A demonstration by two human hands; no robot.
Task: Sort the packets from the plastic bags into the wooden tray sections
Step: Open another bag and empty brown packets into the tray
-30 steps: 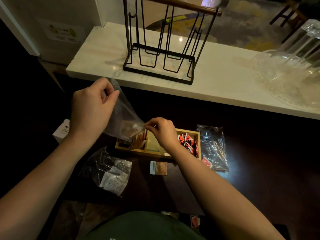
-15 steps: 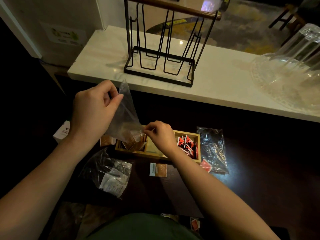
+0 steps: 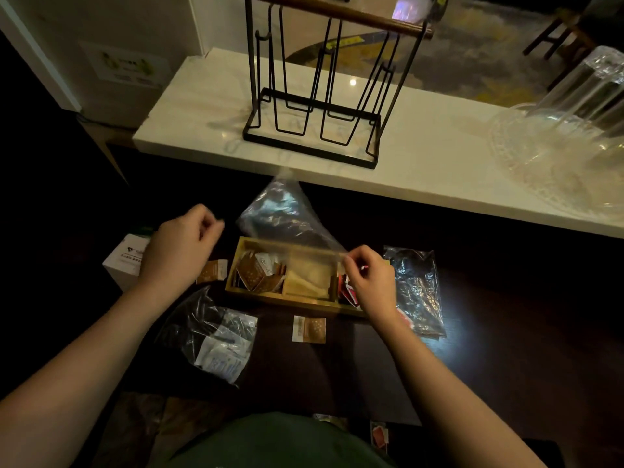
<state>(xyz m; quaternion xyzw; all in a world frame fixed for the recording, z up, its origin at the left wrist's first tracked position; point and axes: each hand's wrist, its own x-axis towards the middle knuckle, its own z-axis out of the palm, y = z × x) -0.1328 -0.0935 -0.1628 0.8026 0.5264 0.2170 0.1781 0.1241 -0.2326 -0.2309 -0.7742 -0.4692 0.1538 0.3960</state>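
Observation:
The wooden tray [image 3: 287, 300] lies on the dark table with three sections. Brown packets [image 3: 256, 273] fill the left one, red packets [image 3: 347, 293] lie in the right one, and the middle one looks bare. My right hand [image 3: 369, 282] is over the tray's right end and pinches one edge of an empty clear bag [image 3: 283, 214], which trails up and to the left above the tray. My left hand [image 3: 180, 246] hovers left of the tray with loosely curled fingers, holding nothing and apart from the bag.
A bag of white packets [image 3: 221, 346] lies at front left and a crumpled clear bag [image 3: 417, 288] lies right of the tray. Loose brown packets [image 3: 309, 329] lie in front of the tray and one [image 3: 212, 271] lies left of it. A white box [image 3: 123, 263], a wire rack [image 3: 314, 130] and glassware [image 3: 557, 146] on the white counter.
My left hand let go of the clear bag and dropped to the left. My right hand moved right, drawing the now empty bag over the tray. The brown packets now lie in the left section.

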